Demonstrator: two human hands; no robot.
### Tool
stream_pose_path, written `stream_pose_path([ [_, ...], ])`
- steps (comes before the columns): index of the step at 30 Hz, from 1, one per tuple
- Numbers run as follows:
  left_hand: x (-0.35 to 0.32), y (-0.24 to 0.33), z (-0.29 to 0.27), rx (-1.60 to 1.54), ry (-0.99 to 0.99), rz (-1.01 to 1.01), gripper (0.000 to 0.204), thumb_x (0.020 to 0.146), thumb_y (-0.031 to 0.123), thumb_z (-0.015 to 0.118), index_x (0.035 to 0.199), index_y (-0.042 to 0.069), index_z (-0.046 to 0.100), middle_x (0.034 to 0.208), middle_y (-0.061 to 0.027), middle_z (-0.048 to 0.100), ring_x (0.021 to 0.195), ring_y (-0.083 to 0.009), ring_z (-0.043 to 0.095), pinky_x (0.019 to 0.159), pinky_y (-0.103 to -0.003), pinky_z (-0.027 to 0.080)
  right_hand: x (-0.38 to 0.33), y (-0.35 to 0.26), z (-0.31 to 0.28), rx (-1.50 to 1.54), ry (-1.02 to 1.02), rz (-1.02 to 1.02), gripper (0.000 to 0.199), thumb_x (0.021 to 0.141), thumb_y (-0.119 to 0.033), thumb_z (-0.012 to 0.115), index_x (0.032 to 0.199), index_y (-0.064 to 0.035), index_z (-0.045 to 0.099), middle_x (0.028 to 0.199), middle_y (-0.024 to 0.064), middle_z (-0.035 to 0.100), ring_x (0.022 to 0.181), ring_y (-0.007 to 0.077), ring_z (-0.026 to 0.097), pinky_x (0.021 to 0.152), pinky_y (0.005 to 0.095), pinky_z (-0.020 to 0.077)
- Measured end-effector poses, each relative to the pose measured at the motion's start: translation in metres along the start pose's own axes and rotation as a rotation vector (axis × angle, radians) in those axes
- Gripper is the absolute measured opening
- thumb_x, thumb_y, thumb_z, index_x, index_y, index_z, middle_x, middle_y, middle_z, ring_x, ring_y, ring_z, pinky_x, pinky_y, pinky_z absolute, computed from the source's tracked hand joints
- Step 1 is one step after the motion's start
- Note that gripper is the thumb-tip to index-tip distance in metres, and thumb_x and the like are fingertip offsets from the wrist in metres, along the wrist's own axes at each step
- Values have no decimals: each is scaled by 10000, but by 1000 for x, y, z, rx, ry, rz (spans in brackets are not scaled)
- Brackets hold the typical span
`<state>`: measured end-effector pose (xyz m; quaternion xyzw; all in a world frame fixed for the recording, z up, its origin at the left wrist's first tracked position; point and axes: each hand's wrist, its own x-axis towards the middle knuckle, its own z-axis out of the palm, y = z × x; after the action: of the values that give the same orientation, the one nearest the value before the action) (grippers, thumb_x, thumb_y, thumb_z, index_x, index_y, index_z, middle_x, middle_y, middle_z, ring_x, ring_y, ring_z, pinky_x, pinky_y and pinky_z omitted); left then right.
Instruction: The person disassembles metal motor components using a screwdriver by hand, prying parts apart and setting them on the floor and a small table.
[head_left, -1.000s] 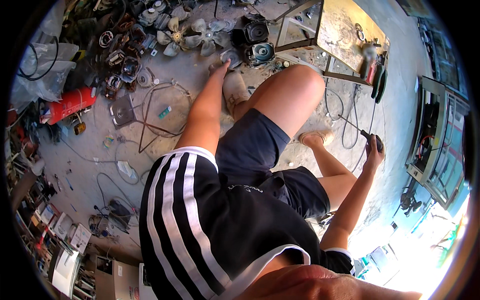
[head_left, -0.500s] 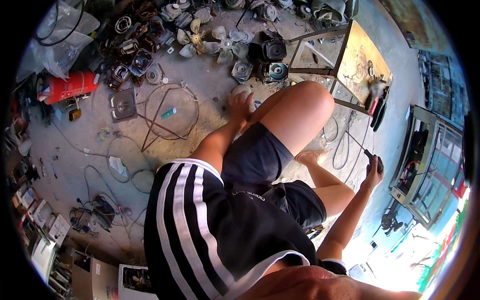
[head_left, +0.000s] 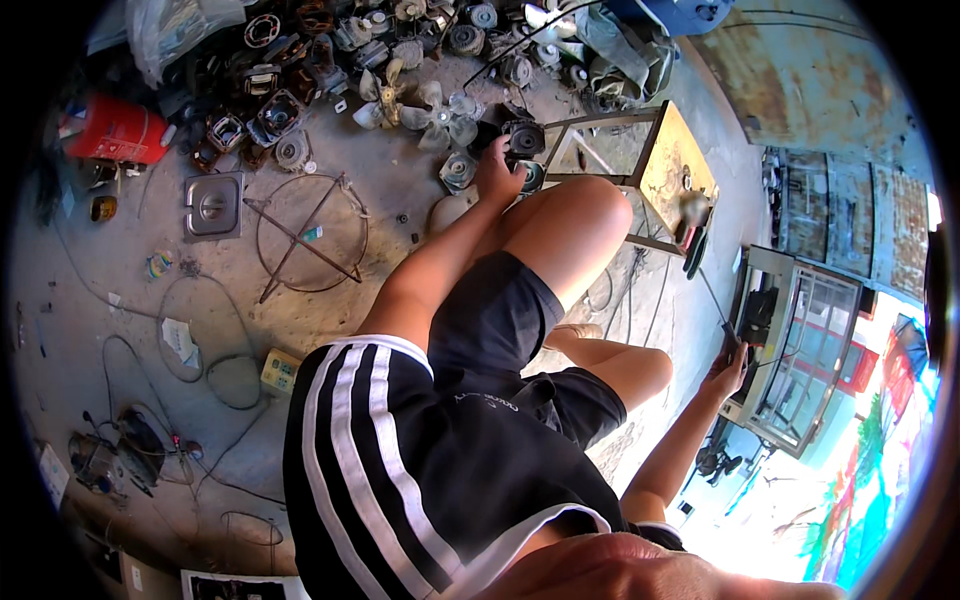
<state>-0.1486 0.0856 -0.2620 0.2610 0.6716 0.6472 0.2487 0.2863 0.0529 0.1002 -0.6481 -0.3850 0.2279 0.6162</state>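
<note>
My left hand [head_left: 499, 175] reaches past my raised knee to the dark, square motor housings [head_left: 523, 138] on the floor. Its fingers look stretched and apart, at the edge of these parts; whether they touch is unclear. Beside them lie a grey square housing [head_left: 458, 171] and, nearer, a pale round cover [head_left: 447, 213], partly behind my forearm. Held out to the right, my right hand [head_left: 729, 372] is closed around the dark handle of a long-shafted screwdriver [head_left: 714, 297]. The shaft points up towards the wooden stool.
The stool [head_left: 678, 160] carries hand tools on its top. Fan blades [head_left: 440, 117] and several motor parts crowd the far floor. A round metal frame [head_left: 313, 232], a steel lid [head_left: 213, 206], a red container [head_left: 118, 130] and loose cables lie left. A glass-fronted cabinet [head_left: 800, 350] stands right.
My left hand has moved from the pale round cover up to the dark motor housings. My right hand still holds the screwdriver. The view has shifted, bringing a yellowish socket box in at left.
</note>
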Motion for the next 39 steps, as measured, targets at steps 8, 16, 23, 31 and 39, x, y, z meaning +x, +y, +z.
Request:
stream_pose_path([
  [8, -66, -89, -90, 945, -567, 494, 620, 751, 309, 703, 1338, 242, 519, 1199, -113, 576, 1203, -348, 501, 1122, -637, 211, 10, -13, -78, 69, 157, -3, 310, 831, -278, 780, 1002, -32, 697, 856, 67, 711, 633, 100, 620, 478, 196, 451],
  [16, -98, -115, -134, 1610, -695, 439, 294, 878, 273, 531, 1115, 177, 675, 1176, -121, 584, 1246, -328, 455, 1128, -682, 103, -2, 76, -309, -671, 481, -246, 303, 788, -260, 812, 895, 2, 703, 788, 75, 679, 612, 148, 579, 512, 279, 460],
  [23, 3, -61, -59, 1057, -307, 538, 144, 830, 226, 561, 850, 161, 688, 929, -74, 641, 981, -278, 627, 1055, -711, 226, -76, 176, -322, -614, 694, 496, 387, 717, -310, 834, 942, -37, 677, 844, 113, 680, 743, 213, 613, 679, 395, 523],
  [31, -13, -40, -76, 723, -131, 262, 415, 801, 284, 611, 1206, 194, 599, 1139, -92, 565, 1099, -324, 557, 1058, -639, 283, -145, 239, -356, -1110, -74, 834, 348, 912, -271, 588, 1114, 11, 627, 931, 141, 674, 938, 208, 604, 818, 361, 495],
  [39, -65, -93, -153, 1462, -542, 447, 477, 849, 317, 540, 1308, 186, 555, 1358, -100, 480, 1314, -371, 393, 1078, -705, 182, -169, 215, -281, -293, 367, 599, 299, 881, -189, 678, 1055, 53, 653, 984, 167, 673, 920, 262, 643, 802, 345, 529],
])
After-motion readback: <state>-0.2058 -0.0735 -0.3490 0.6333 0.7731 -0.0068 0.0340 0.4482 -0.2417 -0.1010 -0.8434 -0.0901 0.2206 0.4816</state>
